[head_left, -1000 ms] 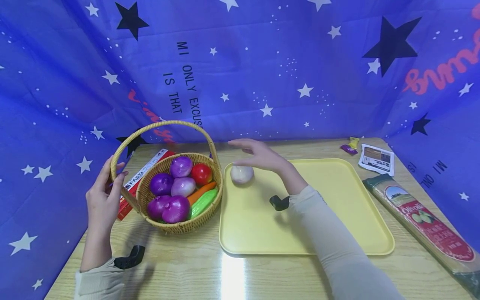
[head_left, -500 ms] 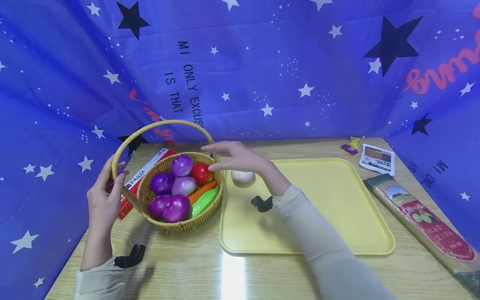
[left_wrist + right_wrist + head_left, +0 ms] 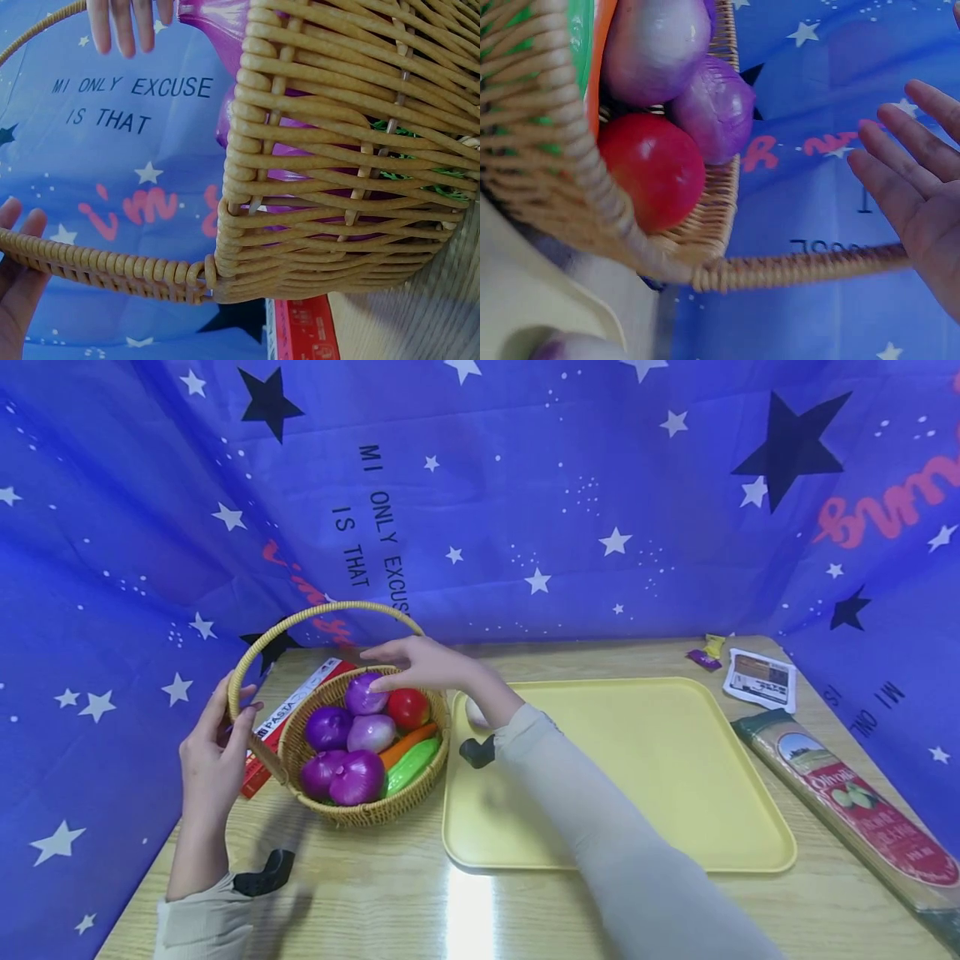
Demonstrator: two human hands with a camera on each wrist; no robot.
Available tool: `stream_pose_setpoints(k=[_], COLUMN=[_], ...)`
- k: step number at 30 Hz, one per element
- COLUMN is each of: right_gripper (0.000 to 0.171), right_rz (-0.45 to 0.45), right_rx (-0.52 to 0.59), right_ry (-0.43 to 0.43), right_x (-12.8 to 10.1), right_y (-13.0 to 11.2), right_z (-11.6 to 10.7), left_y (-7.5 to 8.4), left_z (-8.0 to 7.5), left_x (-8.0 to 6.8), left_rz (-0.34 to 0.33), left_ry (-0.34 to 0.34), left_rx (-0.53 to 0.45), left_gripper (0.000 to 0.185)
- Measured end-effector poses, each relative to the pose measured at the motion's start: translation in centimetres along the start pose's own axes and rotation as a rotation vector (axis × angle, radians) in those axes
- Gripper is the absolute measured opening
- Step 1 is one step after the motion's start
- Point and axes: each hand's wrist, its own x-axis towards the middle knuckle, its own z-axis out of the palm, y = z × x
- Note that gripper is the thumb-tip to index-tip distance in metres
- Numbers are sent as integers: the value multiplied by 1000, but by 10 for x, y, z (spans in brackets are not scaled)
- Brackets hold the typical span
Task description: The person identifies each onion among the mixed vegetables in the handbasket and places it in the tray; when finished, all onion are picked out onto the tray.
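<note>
A wicker basket (image 3: 367, 814) stands at the left of the table, filled with several purple onions (image 3: 357, 777), a red tomato (image 3: 408, 708), an orange carrot (image 3: 411, 742) and a green cucumber-like vegetable (image 3: 412, 767). My left hand (image 3: 213, 752) holds the left side of its arched handle (image 3: 330, 607), thumb and fingers on either side. Over the back right of the basket hovers my right hand (image 3: 431, 664), fingers extended and holding nothing; in the right wrist view they are apart from the onions. On the tray, a pale round vegetable (image 3: 474, 713) is partly hidden behind my right wrist.
A yellow tray (image 3: 622, 777) lies right of the basket. Behind the basket is a red pasta box (image 3: 318, 675). Two small candies (image 3: 705, 652), a white packet (image 3: 760, 681) and a long pasta bag (image 3: 862, 802) lie at the right. A blue star-patterned curtain (image 3: 555, 527) encloses the table.
My right hand has moved left from above the pale vegetable on the tray to over the basket. My left hand keeps its hold on the handle, and the basket contents look the same.
</note>
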Motion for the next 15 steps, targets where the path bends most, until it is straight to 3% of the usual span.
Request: stream_pose_setpoints(k=[6,15], right_gripper=[65,63], right_rz=[35,109], right_rx=[34,-53], right_ry=[-16,10], right_x=[26,50], right_y=[6,18], right_z=[10,27], left_y=[-2,-3], left_z=[-1,-1], left_x=[1,3], left_rz=[-7,7], left_ry=[-2,-12], left_rx=[-12,-18], left_gripper=[48,49])
